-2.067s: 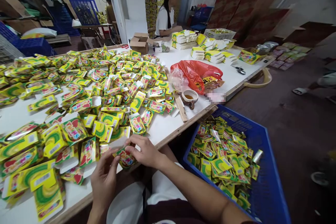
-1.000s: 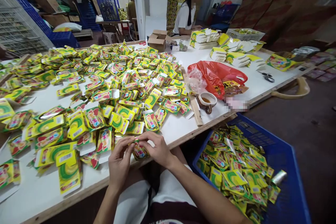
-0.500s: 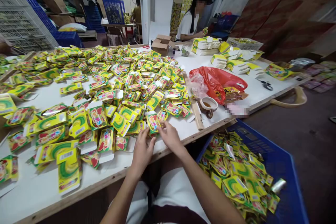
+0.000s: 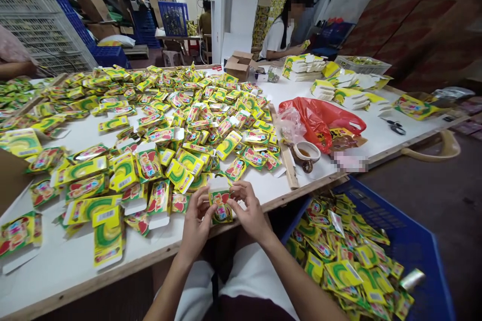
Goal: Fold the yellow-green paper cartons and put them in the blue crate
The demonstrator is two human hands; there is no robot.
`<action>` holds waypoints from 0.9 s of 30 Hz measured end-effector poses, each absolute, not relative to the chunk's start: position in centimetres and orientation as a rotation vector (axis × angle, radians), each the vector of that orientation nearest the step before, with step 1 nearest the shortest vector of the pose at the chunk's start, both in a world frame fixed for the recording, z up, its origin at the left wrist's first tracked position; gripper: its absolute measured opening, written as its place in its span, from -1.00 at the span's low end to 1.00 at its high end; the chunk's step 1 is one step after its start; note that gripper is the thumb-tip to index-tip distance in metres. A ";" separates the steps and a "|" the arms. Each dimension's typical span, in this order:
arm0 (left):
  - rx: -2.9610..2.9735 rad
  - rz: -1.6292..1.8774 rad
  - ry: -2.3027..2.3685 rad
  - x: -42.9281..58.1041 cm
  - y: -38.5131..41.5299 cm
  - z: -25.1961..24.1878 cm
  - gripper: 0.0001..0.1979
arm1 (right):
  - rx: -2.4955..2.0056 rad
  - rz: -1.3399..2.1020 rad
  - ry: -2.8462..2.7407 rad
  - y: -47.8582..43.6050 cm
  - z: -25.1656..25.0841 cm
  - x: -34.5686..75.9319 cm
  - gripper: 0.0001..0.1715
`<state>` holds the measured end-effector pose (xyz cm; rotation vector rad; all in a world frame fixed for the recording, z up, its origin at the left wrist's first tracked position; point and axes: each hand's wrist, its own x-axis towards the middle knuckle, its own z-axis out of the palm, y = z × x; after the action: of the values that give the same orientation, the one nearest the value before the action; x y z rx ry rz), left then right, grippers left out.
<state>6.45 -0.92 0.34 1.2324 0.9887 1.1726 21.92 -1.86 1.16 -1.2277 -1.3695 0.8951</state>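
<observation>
Both of my hands hold one small yellow and green carton (image 4: 220, 203) with a white flap, just above the near edge of the white table (image 4: 56, 271). My left hand (image 4: 196, 223) pinches its left side and my right hand (image 4: 248, 210) pinches its right side, fingers closed on it. Several more such flat cartons (image 4: 161, 125) lie spread over the table in front of my hands.
A blue crate (image 4: 425, 266) of cartons stands on the floor at my right. A red plastic bag (image 4: 320, 118), a small cup (image 4: 307, 153), a wooden stick (image 4: 289, 165) and scissors (image 4: 395, 127) lie on the table's right part. A person sits at the far end; another person's arm shows at far left.
My hands let go of the earlier carton, reached forward to the pile and picked up another one, and now hold it nearer to me over the table edge.
</observation>
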 end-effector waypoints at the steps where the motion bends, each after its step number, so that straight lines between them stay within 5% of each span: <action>1: 1.236 1.144 0.994 6.1 -0.9 0.2 -0.57 | -1.194 0.905 -1.412 -1.6 1.4 21.9 -0.62; 7: 1.299 1.131 1.019 5.3 0.3 0.0 -0.80 | -1.188 0.917 -1.610 0.6 2.6 22.2 -0.92; 12: 1.277 1.285 1.009 6.1 0.7 0.2 -0.71 | -1.180 0.869 -1.477 0.8 2.1 21.6 -0.77; 17: 1.501 1.251 1.064 6.0 0.0 0.3 -0.86 | -1.113 0.799 -1.582 0.2 1.9 21.7 -0.89; 27: 1.442 1.245 1.262 7.0 0.1 1.1 -0.83 | -1.238 0.781 -1.599 1.0 2.9 21.8 -0.87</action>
<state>7.00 0.10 1.05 1.4416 1.2623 1.2447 21.79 0.96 2.91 -1.2377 -1.5989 0.7806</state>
